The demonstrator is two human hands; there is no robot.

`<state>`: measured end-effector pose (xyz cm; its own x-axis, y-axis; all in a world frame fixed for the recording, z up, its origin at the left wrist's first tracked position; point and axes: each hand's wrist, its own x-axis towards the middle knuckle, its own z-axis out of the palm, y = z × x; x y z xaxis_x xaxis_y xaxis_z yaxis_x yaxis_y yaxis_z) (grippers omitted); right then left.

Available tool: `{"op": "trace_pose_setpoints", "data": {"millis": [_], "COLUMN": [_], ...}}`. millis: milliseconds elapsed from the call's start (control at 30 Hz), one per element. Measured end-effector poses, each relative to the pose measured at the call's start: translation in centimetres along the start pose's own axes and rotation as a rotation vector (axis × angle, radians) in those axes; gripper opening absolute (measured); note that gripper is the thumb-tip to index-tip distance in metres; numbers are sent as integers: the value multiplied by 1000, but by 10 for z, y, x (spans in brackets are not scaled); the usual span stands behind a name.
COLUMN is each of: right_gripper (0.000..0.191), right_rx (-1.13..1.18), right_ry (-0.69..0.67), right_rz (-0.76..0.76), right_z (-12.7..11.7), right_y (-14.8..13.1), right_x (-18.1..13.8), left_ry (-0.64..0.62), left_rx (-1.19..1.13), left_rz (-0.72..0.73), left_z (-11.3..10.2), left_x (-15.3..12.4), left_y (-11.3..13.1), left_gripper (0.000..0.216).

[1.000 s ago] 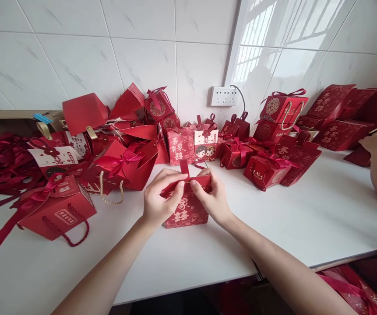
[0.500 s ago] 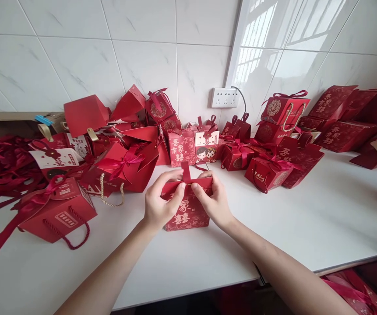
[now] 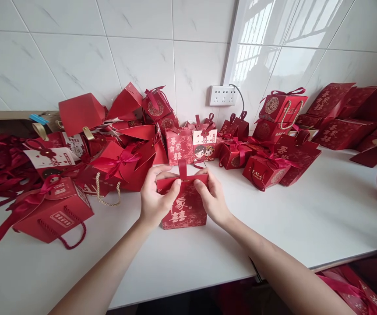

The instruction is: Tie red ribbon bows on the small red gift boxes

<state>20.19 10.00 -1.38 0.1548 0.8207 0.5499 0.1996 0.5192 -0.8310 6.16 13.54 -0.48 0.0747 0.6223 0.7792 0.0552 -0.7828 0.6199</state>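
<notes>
Your held box stands on the table, nearer you than the cartoon-fronted box and slightly left of it. Your left hand and right hand each have a grip on its top edge, thumbs in front, fingers curled behind. Press harder with one thumb and you could crease that edge or set it crooked. The ribbon loop rises beside your left thumb; if it's loose at its base, which I can't tell, a tug might pull it askew. Push too far forward and you could knock the cartoon-fronted box; swing left of that one and your knuckles might snag the gold cord.
</notes>
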Motion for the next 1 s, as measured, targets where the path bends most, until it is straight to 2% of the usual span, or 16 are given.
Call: {"op": "trace_pose_setpoints", "data": {"millis": [67, 167, 267, 367, 433, 533, 633, 733, 867, 1000], "right_gripper": [6, 24, 22, 24, 24, 21, 22, 25, 25, 25], "right_rx": [34, 104, 161, 328, 480, 633, 686, 722, 775, 728], "right_ry": [-42, -61, -11, 139, 313, 555, 663, 647, 513, 413], "right_rz": [-8, 51, 162, 276, 301, 232, 148, 141, 129, 152], "right_z": [-1, 0, 3, -1, -6, -13, -15, -11, -8, -10], "right_y": [3, 7, 10, 16, 21, 27, 28, 27, 28, 31], "right_x": [0, 0, 4, 13, 20, 28, 29, 27, 25, 24], "left_ry": [7, 10, -26, -91, -132, -238, -367, -393, -348, -325], "left_rx": [2, -11, -75, -203, -261, -285, -262, -177, 24, 67], "left_rz": [-28, -126, -242, -313, -329, -370, -411, -350, -154, -3], "left_z": [-1, -3, -6, -9, -9, -7, -1, 2, -2, -4], "left_x": [0, 0, 0, -1, -2, -5, -9, -12, -13, -13], "left_y": [-2, -4, -12, -26, -35, -39, -31, -22, -20, -22], "left_gripper": [25, 30, 40, 55, 65, 81, 81, 70, 76, 72]}}
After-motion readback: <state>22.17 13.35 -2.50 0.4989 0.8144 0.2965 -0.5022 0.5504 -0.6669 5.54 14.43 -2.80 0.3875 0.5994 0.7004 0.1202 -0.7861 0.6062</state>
